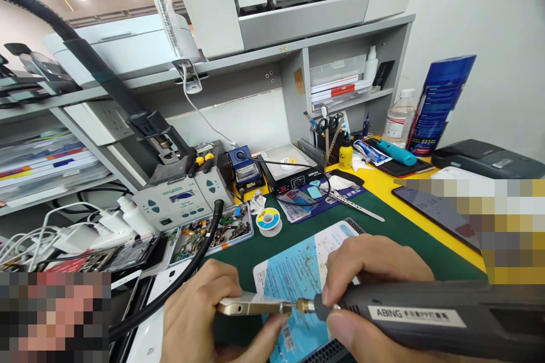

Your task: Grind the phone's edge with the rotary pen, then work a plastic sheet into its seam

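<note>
My left hand (193, 309) grips a gold smartphone (247, 309) edge-on, fingers over its top and thumb below its right end. A round jack hole shows on the phone's narrow edge. In my right hand (374, 258) is a dark grey pen-shaped rotary tool (481, 300) labelled ABING, pinched near its brass collet (303, 305). The tool's thin bit meets the right end of the phone; the exact contact spot is too small to tell. Beneath both hands lies a blue and white printed packet (289, 272) on the green mat (383, 235).
A black hose (187, 283) curves close by my left hand. Behind are a tray of small circuit parts (230, 229), a solder spool (269, 221), a hot plate (293, 164) and metal tweezers (357, 204). A dark phone (434, 215) lies at right.
</note>
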The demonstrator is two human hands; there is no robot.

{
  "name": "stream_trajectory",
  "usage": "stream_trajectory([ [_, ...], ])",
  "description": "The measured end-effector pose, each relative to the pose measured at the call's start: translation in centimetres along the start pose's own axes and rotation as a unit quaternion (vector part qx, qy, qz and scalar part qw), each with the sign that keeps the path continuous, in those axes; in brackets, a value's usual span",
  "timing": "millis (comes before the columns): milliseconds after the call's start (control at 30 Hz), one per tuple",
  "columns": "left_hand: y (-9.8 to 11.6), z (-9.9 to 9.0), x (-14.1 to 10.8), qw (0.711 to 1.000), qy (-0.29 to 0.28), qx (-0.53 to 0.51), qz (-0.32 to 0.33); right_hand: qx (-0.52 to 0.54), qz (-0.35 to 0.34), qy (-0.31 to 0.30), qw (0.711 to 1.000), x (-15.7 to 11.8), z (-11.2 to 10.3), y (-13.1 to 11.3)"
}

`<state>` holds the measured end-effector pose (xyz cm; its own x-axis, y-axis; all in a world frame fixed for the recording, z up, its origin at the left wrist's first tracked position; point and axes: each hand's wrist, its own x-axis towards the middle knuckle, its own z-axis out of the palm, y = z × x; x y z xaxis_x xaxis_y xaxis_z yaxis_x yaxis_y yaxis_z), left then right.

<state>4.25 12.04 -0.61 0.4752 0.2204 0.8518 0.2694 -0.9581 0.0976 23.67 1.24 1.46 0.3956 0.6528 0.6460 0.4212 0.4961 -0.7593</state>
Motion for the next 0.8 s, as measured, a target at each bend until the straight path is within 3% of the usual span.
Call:
stream_trajectory([
  [200, -0.33, -0.15, -0.2, 1.0, -0.014, -0.009, 0.005, -0.001, 0.01, 0.033, 0.999, -0.33, 0.51, -0.22],
  [333, -0.04, -0.13, -0.06, 1.0, -0.001, 0.011, -0.008, -0.013, 0.02, -0.016, 1.0, -0.57, 0.26, -0.02],
  [533, 0.25, -0.08, 0.03, 1.0, -0.01, 0.01, 0.0, 0.005, 0.012, 0.014, 1.0, -0.4, 0.25, -0.06],
  [800, -0.21, 0.07, -0.29, 1.0, -0.01, -0.005, -0.004, -0.009, 0.013, -0.025, 1.0, -0.56, -0.05, 0.25],
])
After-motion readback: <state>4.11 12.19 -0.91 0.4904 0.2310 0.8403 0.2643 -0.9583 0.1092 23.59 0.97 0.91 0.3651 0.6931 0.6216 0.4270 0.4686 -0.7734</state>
